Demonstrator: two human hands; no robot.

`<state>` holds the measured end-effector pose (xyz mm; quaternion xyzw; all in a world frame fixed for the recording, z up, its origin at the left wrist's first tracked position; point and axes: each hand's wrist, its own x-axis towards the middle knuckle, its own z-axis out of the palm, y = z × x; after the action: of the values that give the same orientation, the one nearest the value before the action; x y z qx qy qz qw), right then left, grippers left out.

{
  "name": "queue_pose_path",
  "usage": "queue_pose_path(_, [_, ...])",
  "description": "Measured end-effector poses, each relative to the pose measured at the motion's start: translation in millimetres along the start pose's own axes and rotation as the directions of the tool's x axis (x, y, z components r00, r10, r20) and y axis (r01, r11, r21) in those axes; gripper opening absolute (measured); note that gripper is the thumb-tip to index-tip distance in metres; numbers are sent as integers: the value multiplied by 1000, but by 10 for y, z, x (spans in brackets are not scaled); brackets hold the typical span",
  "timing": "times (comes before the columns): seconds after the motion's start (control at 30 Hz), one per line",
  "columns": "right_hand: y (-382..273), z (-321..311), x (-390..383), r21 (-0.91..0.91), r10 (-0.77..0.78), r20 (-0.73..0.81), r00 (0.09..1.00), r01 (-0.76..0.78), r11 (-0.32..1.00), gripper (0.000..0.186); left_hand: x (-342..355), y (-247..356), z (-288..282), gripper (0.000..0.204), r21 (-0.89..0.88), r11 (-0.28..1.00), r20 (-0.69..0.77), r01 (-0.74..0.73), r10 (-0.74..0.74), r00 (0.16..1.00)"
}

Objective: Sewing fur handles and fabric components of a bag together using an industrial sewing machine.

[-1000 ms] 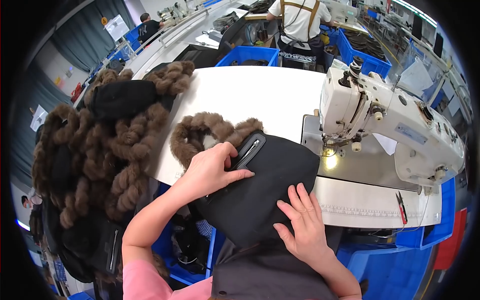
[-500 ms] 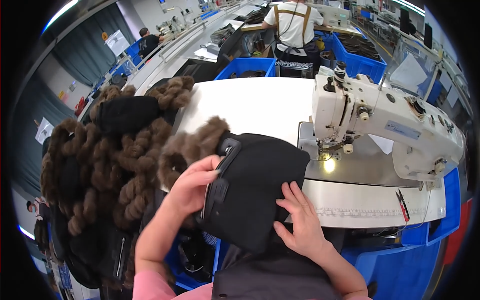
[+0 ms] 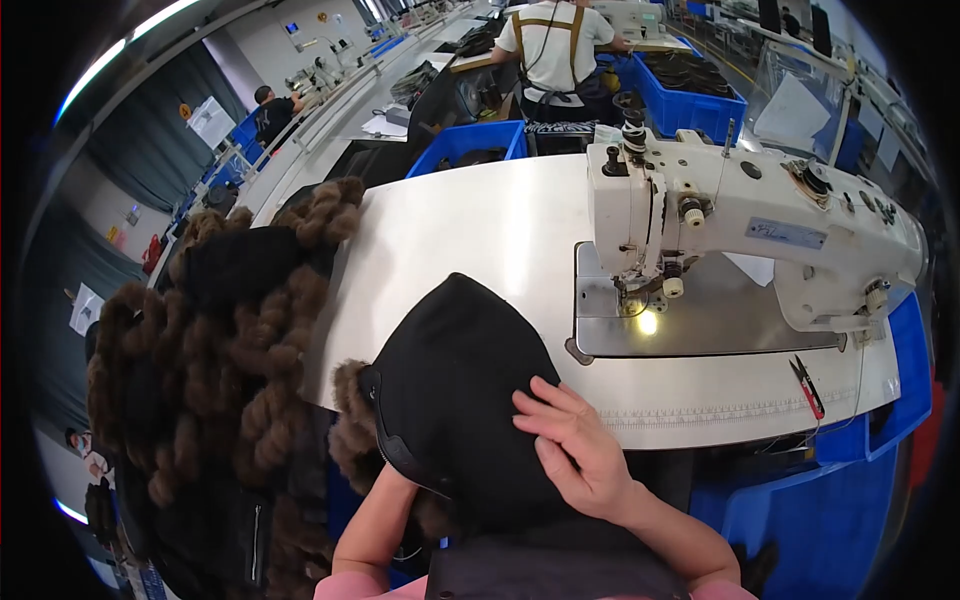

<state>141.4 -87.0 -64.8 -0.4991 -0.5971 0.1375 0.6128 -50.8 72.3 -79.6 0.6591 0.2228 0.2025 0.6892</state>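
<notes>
A black fabric piece (image 3: 465,390) with a curved leather-like edge strip (image 3: 395,450) is in front of me, its pointed top toward the table. Brown fur (image 3: 352,410) shows along its left side and below. My left hand (image 3: 397,485) reaches under the piece from the lower left; its fingers are hidden behind the fabric. My right hand (image 3: 580,450) is open, fingers stretched out and slightly spread, at the piece's right side. The fingertips lie over the cloth; whether they press on it I cannot tell.
A white sewing machine (image 3: 745,225) with a lit needle area stands on the white table (image 3: 470,215). Red-handled thread snips (image 3: 808,388) lie near the right edge. Black pieces with brown fur (image 3: 215,370) pile up at left. Blue bins (image 3: 470,145) and a seated person (image 3: 553,60) are beyond.
The black piece has turned and dropped toward me, its leather-edged opening now facing lower left. My left hand has moved from gripping that edge to underneath. The view has shifted slightly.
</notes>
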Motion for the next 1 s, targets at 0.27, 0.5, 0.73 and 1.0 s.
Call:
queue_pose_path(0.27, [-154,191,-64,-21,-201,169,965,208,978,28,-196,-369,-206,58,-68,993,160,99,-87,983])
queue_pose_path(0.5, [-71,300,-33,143,-189,165,968,166,976,30,-472,-615,-621,59,-112,982,277,152,-116,954])
queue_pose_path(0.73, [-14,228,104,-32,197,81,977,-195,980,54,-590,-1303,50,59,-100,994,87,-49,58,994])
queue_pose_path(1.0, [-206,-42,-191,-319,78,-42,996,-88,944,43,-506,-225,1061,30,-214,969,-443,-123,16,896])
